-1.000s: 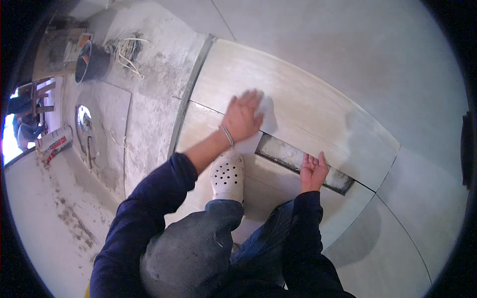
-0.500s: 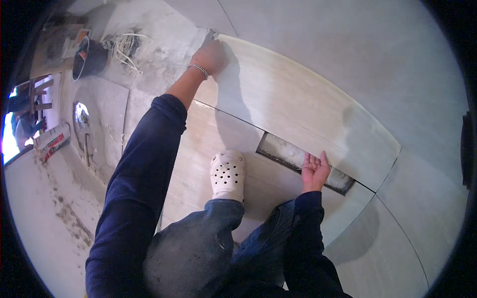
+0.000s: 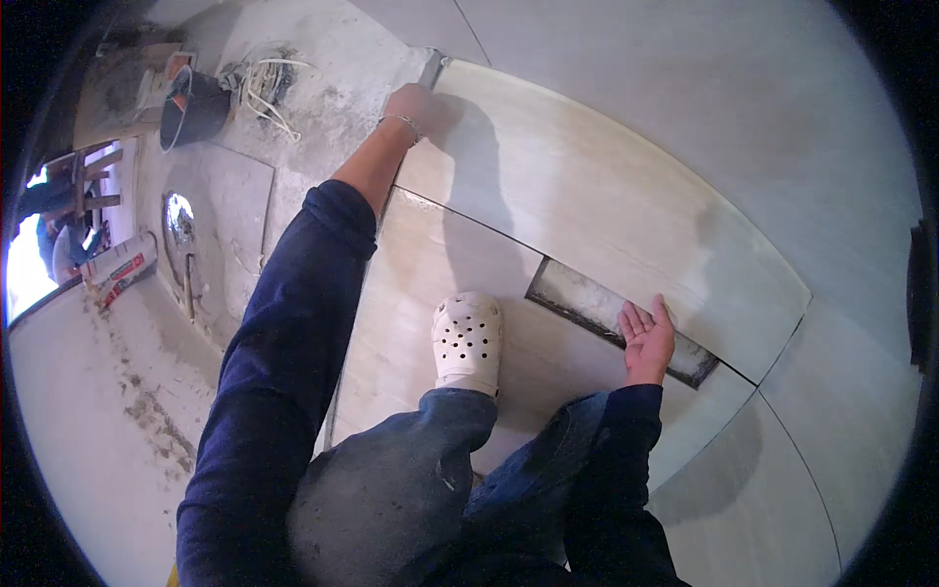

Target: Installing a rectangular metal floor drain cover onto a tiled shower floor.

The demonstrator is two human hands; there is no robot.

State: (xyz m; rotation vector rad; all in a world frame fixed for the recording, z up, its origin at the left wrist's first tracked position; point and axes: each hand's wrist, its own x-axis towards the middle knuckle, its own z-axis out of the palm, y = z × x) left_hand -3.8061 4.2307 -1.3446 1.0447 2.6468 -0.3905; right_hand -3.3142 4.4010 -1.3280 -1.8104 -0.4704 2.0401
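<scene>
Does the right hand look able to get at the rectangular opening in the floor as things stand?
Yes, most likely: the right hand is over the rectangular opening, palm up, with no object visible blocking it. The left hand is well clear.

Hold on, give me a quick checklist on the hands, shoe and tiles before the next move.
1. Left hand at the far tile's left end: ok.
2. Left fingers' grip: cannot tell, their tips are hidden.
3. Right hand clear of the slot: not ok, it is over it, palm up.
4. White shoe off the far tile: ok, it is on the near tile.
5. Bucket off both tiles: ok.
</scene>
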